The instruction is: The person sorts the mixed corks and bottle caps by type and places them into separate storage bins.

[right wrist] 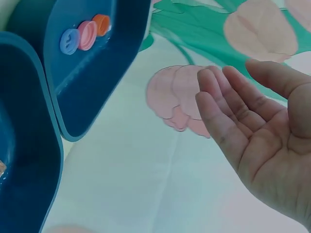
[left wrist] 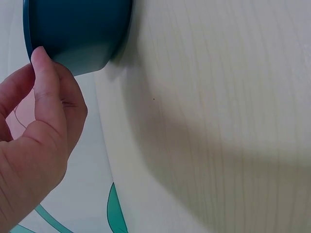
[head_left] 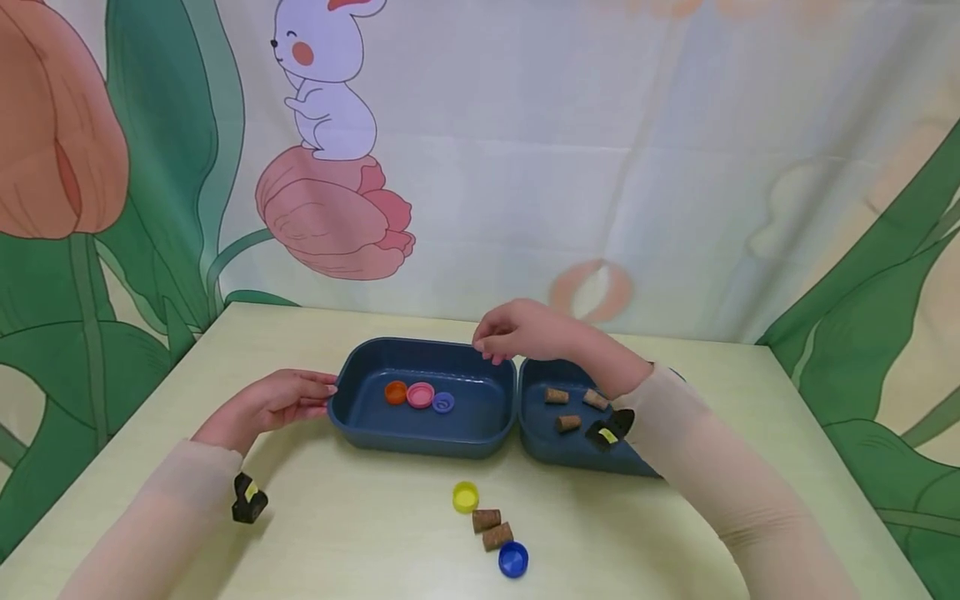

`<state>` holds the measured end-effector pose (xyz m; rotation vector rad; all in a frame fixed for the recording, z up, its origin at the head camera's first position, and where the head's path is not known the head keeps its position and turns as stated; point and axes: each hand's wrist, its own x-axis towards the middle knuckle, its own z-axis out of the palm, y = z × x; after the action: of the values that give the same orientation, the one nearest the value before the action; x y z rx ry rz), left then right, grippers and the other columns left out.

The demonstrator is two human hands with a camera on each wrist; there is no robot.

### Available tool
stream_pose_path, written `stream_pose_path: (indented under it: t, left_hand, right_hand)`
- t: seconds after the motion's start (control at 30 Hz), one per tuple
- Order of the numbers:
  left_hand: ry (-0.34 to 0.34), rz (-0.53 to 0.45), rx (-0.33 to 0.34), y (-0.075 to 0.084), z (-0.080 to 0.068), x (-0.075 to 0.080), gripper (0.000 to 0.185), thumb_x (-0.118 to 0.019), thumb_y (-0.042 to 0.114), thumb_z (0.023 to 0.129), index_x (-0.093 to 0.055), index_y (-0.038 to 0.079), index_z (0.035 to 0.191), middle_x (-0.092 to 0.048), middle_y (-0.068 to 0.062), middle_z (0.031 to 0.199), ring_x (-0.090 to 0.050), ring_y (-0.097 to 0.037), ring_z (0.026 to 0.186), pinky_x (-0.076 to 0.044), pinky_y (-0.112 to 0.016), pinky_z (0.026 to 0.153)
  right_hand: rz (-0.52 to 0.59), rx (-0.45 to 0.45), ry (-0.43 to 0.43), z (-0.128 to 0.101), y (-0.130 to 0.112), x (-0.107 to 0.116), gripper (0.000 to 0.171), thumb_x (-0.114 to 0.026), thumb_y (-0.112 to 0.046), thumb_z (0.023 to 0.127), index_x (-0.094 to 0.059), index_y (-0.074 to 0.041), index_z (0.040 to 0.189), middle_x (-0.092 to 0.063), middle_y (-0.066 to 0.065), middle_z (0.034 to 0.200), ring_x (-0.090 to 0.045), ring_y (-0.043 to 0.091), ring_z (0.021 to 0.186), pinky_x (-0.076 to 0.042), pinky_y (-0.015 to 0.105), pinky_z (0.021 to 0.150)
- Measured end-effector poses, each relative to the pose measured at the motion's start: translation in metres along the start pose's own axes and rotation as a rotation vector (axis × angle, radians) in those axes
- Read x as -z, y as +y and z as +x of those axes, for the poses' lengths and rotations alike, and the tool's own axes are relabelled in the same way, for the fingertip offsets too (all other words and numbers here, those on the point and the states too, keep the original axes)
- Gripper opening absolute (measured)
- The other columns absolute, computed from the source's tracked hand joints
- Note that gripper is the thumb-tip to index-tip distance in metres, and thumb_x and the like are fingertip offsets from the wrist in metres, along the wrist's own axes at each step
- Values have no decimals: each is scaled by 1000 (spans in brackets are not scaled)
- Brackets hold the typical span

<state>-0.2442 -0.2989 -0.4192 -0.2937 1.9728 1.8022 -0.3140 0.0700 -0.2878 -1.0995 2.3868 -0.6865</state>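
Half done, judging by how things are lying: sorting caps from corks. Keeping three caps on the floor of the left tray (head_left: 420, 433): the orange cap (head_left: 395, 392), the pink cap (head_left: 421, 395) and the purple cap (head_left: 443, 402). Keeping three corks (head_left: 567, 423) in the right tray (head_left: 540, 442), sitting side by side with the left tray and touching it. Leaving four small things out on the table (head_left: 337, 517), in front of the trays: the yellow cap (head_left: 465, 497), the two loose corks (head_left: 491, 527) just beside it, and the blue cap (head_left: 513, 559) nearest the person.

Steadying the left tray with the left hand (head_left: 266, 404): fingers lying straight, tips touching the tray's left wall, thumb resting at its corner, gripping nothing. Hanging the right hand (head_left: 517, 332) over the back rim, just where the two trays are meeting: fingers loose, palm empty, holding nothing.

Seeming to be between picks, with nothing being carried. Calling next for bringing the right hand back over the trays to the front of the table, then pinching just one small piece. Probably needing a soft grip on the loose corks, being round and likely rolling away. Also needing care with the right sleeve, crossing low over the right tray.
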Motion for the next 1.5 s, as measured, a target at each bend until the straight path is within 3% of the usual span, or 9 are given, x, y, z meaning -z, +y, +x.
stream_pose_path:
  t: [0.2, 0.53, 0.7, 0.93, 1.13, 1.3, 1.5]
  left_hand:
    - [2, 0, 0, 3, -2, -2, 58, -51, 10, 106, -28, -14, 154, -73, 9, 87, -70, -2, 79, -62, -18, 81]
    - [3, -22, 7, 2, -3, -3, 58, -52, 9, 106, -29, -14, 154, -74, 8, 87, -71, -3, 79, -62, -18, 78]
    - [-2, -28, 7, 2, -3, -2, 57, -52, 9, 106, -30, -13, 153, -74, 8, 87, -72, -3, 79, -62, -18, 78]
    - [7, -21, 7, 3, -3, -2, 56, -52, 10, 106, -31, -13, 153, -74, 8, 87, -71, -3, 79, -62, -18, 79]
    - [-4, -21, 1, 2, -3, -2, 56, -51, 9, 106, -30, -14, 153, -74, 8, 87, -71, -3, 79, -62, -18, 78]
    - [6, -21, 10, 2, -2, -3, 55, -51, 10, 106, -31, -13, 153, -74, 8, 87, -71, -3, 78, -62, -18, 77]
    - [9, -19, 11, 0, 0, -1, 55, -52, 10, 106, -32, -13, 152, -74, 8, 87, -72, -4, 79, -62, -18, 78]
  right_hand:
    - [98, 22, 64, -38, 2, -13, 25, -57, -19, 105, -69, -4, 121, -73, 11, 108, -71, 20, 97, -61, 34, 89]
    - [111, 41, 85, -83, 15, -48, 20, -60, -20, 104, -73, -7, 112, -74, 7, 97, -69, 19, 89, -52, 25, 66]
    - [158, 32, 91, -98, 21, -61, 19, -61, -18, 103, -73, -6, 112, -74, 4, 94, -63, 8, 81, -52, 21, 71]
    - [182, -11, 57, -110, 31, -85, 22, -63, -20, 102, -72, -5, 114, -75, 7, 100, -59, 0, 80, -54, 18, 73]
    - [207, -27, 18, -115, 44, -110, 23, -67, -20, 99, -72, -2, 112, -76, 5, 96, -59, -3, 79, -54, 16, 73]
    - [212, -60, -12, -117, 52, -131, 27, -73, -21, 95, -71, -1, 113, -73, -1, 93, -61, -2, 81, -55, 16, 76]
    - [199, -102, -13, -118, 55, -147, 35, -81, -18, 87, -70, 0, 115, -71, 3, 97, -62, 3, 82, -55, 18, 73]
